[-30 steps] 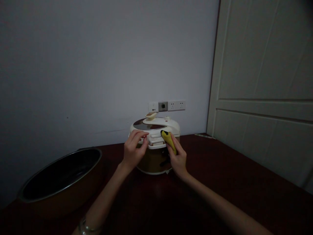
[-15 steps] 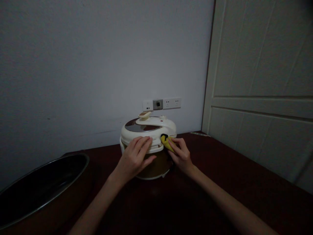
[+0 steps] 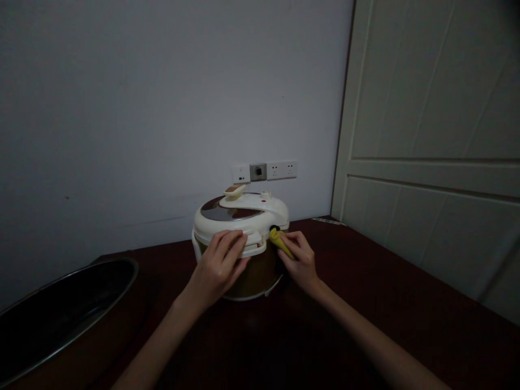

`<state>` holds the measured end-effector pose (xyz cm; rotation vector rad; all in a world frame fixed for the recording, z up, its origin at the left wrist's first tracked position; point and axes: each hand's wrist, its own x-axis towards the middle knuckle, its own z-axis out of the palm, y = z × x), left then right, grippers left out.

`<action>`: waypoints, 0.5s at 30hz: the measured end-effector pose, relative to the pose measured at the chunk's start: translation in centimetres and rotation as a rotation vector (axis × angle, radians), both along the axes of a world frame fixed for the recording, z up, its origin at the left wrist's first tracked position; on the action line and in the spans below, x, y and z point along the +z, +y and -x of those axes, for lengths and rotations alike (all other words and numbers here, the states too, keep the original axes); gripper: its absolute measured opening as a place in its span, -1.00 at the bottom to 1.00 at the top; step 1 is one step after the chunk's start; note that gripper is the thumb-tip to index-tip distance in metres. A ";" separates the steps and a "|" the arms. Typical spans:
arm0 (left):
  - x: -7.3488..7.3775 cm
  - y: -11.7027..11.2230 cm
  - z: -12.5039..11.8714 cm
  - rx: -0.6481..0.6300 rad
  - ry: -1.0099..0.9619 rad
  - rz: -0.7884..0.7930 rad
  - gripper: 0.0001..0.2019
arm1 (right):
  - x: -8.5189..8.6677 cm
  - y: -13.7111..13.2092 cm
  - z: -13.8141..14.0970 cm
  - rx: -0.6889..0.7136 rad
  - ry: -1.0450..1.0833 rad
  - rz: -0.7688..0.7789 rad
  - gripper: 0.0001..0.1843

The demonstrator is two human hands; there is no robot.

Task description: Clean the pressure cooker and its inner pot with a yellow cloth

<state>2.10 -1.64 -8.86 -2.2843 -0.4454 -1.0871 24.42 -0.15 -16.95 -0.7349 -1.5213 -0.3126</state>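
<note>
A white and brown electric pressure cooker (image 3: 276, 208) stands on the dark red table against the wall. Its white lid has a dark glossy panel and a raised knob (image 3: 234, 191). My left hand (image 3: 219, 262) is at the cooker's front, fingers over the white side handle (image 3: 255, 248) and thumb lower down, closed on it. In my right hand (image 3: 300, 260) is a folded yellow cloth (image 3: 281, 242), pinched between thumb and fingers. A dark patch shows at the cloth's tip, which touches the cooker's side just below the lid rim, right of the handle.
A large dark pan (image 3: 87, 330) with a shiny rim sits at the lower left. Wall sockets (image 3: 281, 170) are behind the cooker. A light panelled door (image 3: 430, 168) is on the right, and a thin strip (image 3: 327, 221) lies near the table's (image 3: 357, 303) back edge.
The view has shifted slightly, so the scene sits a little further left. My right hand with the cloth has moved slightly down along the cooker's side. My left hand stays at the handle.
</note>
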 end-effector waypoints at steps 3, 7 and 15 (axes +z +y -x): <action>0.0 0.0 0.0 -0.002 -0.002 0.012 -0.53 | 0.2 0.1 0.0 -0.029 0.055 0.012 -0.56; -0.1 0.0 0.0 -0.001 -0.009 0.010 -0.52 | 0.0 -0.6 1.4 0.027 0.052 0.029 -0.57; -0.1 0.2 0.1 0.019 0.017 -0.039 -0.53 | 2.3 -0.6 -1.8 -0.032 0.393 0.070 -0.77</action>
